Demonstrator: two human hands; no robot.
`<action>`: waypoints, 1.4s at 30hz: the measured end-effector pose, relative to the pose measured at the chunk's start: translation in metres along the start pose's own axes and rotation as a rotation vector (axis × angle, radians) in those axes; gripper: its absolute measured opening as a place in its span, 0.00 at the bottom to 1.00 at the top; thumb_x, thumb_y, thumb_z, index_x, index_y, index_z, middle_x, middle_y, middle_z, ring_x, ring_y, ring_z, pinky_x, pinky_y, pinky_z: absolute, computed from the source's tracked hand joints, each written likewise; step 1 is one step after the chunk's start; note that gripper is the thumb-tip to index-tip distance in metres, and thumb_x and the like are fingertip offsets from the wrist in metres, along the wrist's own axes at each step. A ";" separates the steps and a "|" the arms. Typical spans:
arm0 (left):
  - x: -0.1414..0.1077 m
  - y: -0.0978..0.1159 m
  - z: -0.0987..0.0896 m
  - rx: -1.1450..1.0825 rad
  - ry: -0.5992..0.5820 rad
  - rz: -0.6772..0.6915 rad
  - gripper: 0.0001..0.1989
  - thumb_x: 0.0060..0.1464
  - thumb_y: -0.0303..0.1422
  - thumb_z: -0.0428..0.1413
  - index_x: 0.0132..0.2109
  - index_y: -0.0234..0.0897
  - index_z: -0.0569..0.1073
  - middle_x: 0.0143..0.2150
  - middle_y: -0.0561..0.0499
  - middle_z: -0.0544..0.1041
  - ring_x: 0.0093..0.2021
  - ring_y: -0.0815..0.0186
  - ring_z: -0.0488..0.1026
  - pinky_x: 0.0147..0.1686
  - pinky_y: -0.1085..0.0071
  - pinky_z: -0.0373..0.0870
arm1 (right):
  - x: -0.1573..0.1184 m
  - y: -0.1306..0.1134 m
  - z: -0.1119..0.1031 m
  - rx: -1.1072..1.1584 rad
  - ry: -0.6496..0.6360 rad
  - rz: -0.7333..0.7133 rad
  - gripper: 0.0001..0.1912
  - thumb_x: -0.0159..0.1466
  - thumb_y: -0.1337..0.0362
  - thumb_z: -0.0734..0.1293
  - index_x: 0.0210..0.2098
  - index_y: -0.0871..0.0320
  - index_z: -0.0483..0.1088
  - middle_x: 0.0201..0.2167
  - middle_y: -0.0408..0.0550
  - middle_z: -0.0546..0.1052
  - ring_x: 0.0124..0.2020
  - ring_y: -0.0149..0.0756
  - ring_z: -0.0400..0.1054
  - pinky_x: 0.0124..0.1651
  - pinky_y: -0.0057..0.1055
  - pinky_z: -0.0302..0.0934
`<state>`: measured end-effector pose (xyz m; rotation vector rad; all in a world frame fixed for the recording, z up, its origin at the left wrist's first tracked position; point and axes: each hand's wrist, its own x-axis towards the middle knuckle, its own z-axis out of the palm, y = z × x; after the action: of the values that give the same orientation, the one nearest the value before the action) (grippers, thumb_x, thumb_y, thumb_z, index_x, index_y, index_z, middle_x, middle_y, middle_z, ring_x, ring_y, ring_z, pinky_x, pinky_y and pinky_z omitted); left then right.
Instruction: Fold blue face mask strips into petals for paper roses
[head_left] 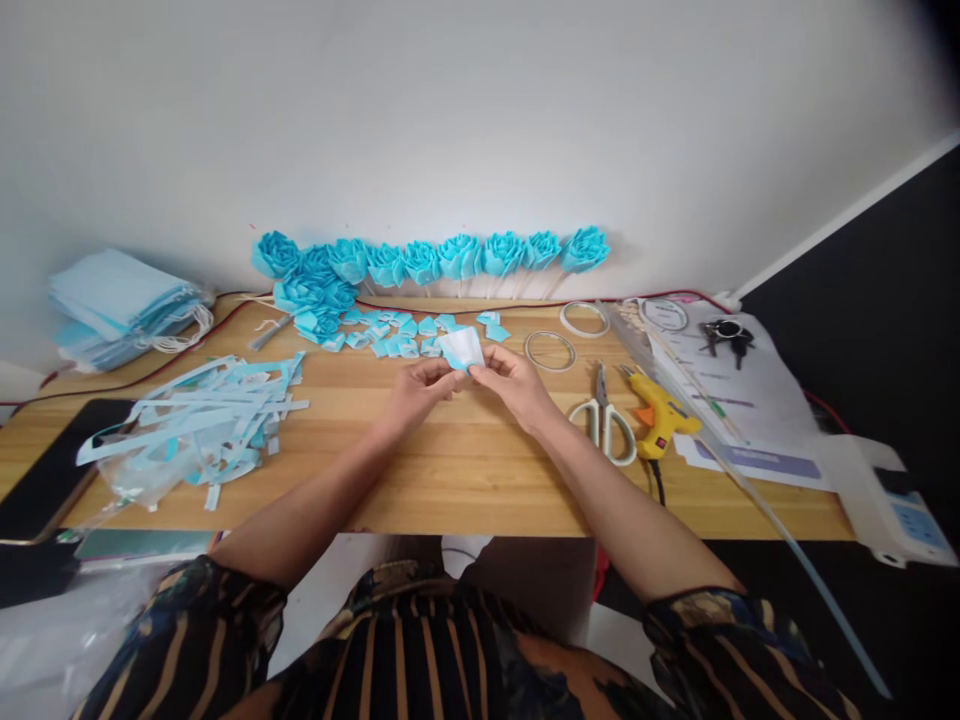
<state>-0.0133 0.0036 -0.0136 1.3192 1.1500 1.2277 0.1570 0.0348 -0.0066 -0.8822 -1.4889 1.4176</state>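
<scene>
Left hand point(431, 385) and right hand point(516, 382), fingertips pinched narrow, hold a white-and-blue fabric piece point(461, 347) by its lower edge above the wooden table point(465, 480), near loose blue pieces point(407, 327); looks light, soft, easily creased, best gripped gently at edge or corner.

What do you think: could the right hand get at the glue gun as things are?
Probably yes. The glue gun lies to its right with nothing on top; only the scissors lie between. But the right hand holds a blue-and-white piece, which it would likely have to release first.
</scene>
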 end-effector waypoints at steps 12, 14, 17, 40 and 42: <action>0.001 -0.003 -0.002 -0.079 0.045 -0.037 0.15 0.48 0.43 0.63 0.28 0.34 0.73 0.22 0.54 0.72 0.24 0.73 0.66 0.29 0.74 0.63 | 0.000 0.001 0.004 0.098 -0.101 0.055 0.20 0.53 0.53 0.74 0.41 0.56 0.75 0.36 0.46 0.80 0.39 0.37 0.72 0.45 0.34 0.64; 0.002 -0.004 -0.002 -0.063 0.046 -0.027 0.16 0.47 0.43 0.63 0.28 0.34 0.73 0.22 0.54 0.72 0.24 0.73 0.65 0.29 0.74 0.63 | 0.000 0.001 0.002 0.082 -0.090 0.051 0.20 0.53 0.52 0.74 0.42 0.56 0.75 0.37 0.46 0.80 0.40 0.38 0.72 0.46 0.36 0.64; 0.002 -0.005 -0.001 -0.048 0.052 -0.023 0.16 0.46 0.44 0.64 0.29 0.33 0.73 0.22 0.54 0.72 0.24 0.73 0.65 0.28 0.74 0.62 | 0.001 0.004 0.000 0.059 -0.071 0.061 0.21 0.52 0.53 0.75 0.42 0.56 0.76 0.36 0.45 0.80 0.39 0.39 0.72 0.46 0.37 0.65; 0.000 -0.001 0.001 -0.072 -0.042 -0.052 0.23 0.45 0.50 0.64 0.32 0.33 0.73 0.23 0.54 0.72 0.24 0.72 0.67 0.29 0.74 0.64 | 0.000 0.007 -0.001 -0.056 0.006 0.047 0.16 0.53 0.52 0.73 0.34 0.58 0.73 0.27 0.41 0.74 0.29 0.33 0.65 0.36 0.30 0.60; 0.001 -0.001 0.001 -0.090 -0.048 -0.067 0.23 0.43 0.51 0.65 0.32 0.34 0.72 0.23 0.54 0.72 0.24 0.72 0.67 0.28 0.74 0.64 | 0.000 0.008 -0.001 -0.053 0.011 0.047 0.17 0.53 0.52 0.74 0.34 0.58 0.73 0.28 0.41 0.74 0.30 0.33 0.65 0.36 0.30 0.60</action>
<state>-0.0126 0.0048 -0.0150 1.2276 1.0843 1.1797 0.1573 0.0362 -0.0144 -0.9621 -1.5127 1.4110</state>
